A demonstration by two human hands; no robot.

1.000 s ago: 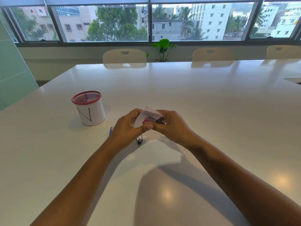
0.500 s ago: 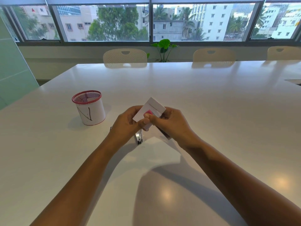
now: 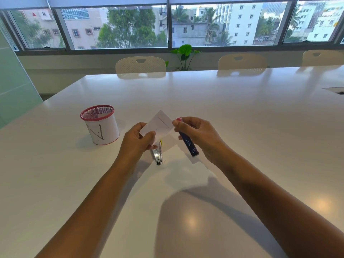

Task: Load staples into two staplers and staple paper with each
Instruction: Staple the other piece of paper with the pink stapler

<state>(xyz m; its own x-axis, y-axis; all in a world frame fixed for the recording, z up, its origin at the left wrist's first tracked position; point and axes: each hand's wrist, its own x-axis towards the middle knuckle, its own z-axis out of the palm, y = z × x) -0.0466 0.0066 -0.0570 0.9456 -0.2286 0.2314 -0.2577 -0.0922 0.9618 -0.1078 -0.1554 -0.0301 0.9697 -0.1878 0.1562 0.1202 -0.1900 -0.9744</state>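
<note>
Now | left hand (image 3: 136,141) pinches folded paper (image 3: 158,125), frame centre | right hand (image 3: 198,134) fingers curled round dark blue stapler (image 3: 188,143) | silver stapler (image 3: 157,154) on table, beneath paper | tip: probably check the staple, steady the paper.

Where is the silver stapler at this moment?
In the head view, the silver stapler lies on the white table, just below the left hand holding the paper, right of the mesh cup.

White table (image 3: 242,112), red-rimmed mesh cup (image 3: 100,125), three pale chairs (image 3: 140,66), green plant (image 3: 184,53), windows (image 3: 115,27).
</note>
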